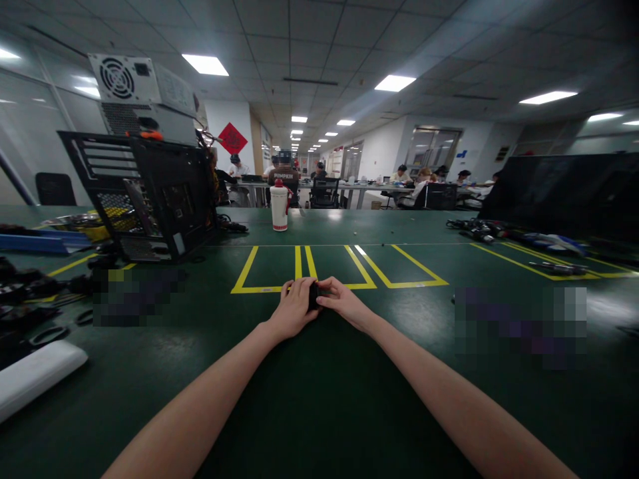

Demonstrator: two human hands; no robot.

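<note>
Between my two hands is a small black object, mostly covered, so its kind does not show. My left hand wraps over it from the left with the fingers bent. From the right, my right hand pinches its near side between thumb and fingers. Both hands are close together above the green table, at the near edge of yellow tape outlines.
A white bottle with a red lid stands beyond my hands. On the left are an open black computer case, a power supply and a white long object. Cables and tools lie right. People sit at far tables.
</note>
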